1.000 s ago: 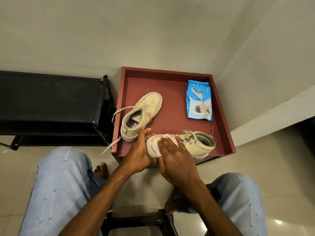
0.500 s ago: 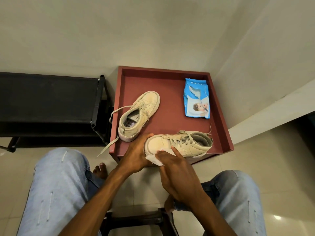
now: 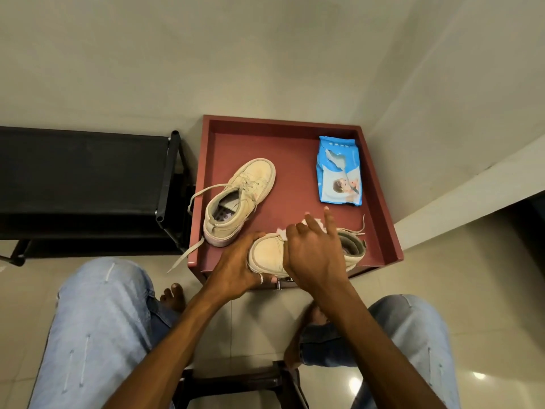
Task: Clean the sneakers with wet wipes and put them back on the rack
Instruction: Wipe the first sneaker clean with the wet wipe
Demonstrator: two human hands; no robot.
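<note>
Two cream sneakers lie on a red tray-top table [image 3: 295, 149]. The near sneaker [image 3: 267, 256] lies across the front edge, toe to the left. My left hand [image 3: 239, 270] grips its toe from the left. My right hand [image 3: 312, 252] lies over its laces and presses a white wet wipe [image 3: 317, 223] against the far side; only a scrap of the wipe shows past my fingers. The other sneaker [image 3: 240, 199] stands untouched at the tray's left, its laces trailing over the edge. A blue wet-wipe pack [image 3: 338, 175] lies at the back right.
A black shoe rack [image 3: 82, 178] stands to the left of the tray. Walls close in behind and to the right. My knees in light jeans flank a dark stool [image 3: 236, 382] below, and bare feet rest on the tiled floor.
My right hand has moved with the wipe from the near side of the sneaker's toe up over its top to the far side. My left hand keeps its hold on the toe.
</note>
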